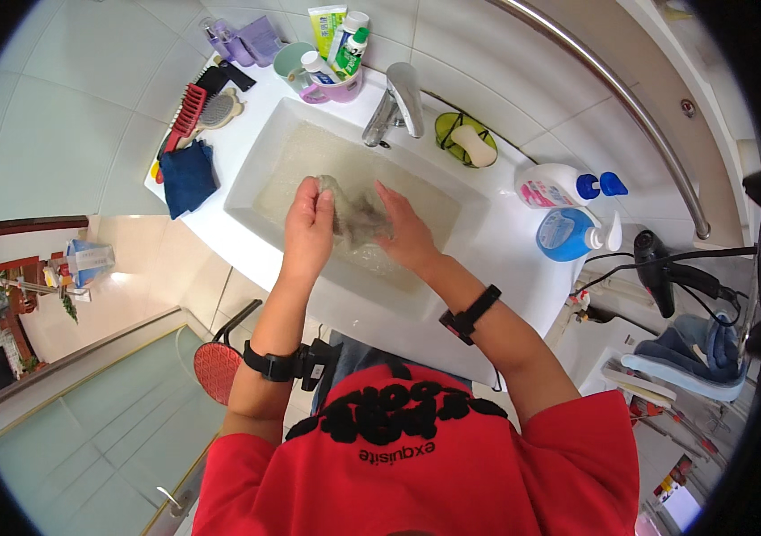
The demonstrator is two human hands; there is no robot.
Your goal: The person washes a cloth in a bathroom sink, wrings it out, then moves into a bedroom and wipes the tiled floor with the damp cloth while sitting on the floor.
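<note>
A wet, greyish cloth point(359, 218) lies partly in the cloudy water of the white washbasin point(266, 144). My left hand point(310, 224) pinches a bunched end of it between thumb and fingers, above the water. At the cloth's other side is my right hand point(410, 231), its thumb and fingers apart and its palm turned towards the cloth. Whether those fingertips touch the cloth is hard to tell. Beyond both hands, the chrome faucet point(404, 100) stands at the basin's back edge, and no stream from it is visible.
Right of the faucet sits a green soap dish point(448, 127) holding a bar of soap point(474, 145). A white pump bottle point(548, 186) and a blue one point(562, 234) are farther right. Cups with tubes, including a pink cup point(343, 88), a red comb point(187, 114) and folded dark-blue cloth point(188, 177) line the left.
</note>
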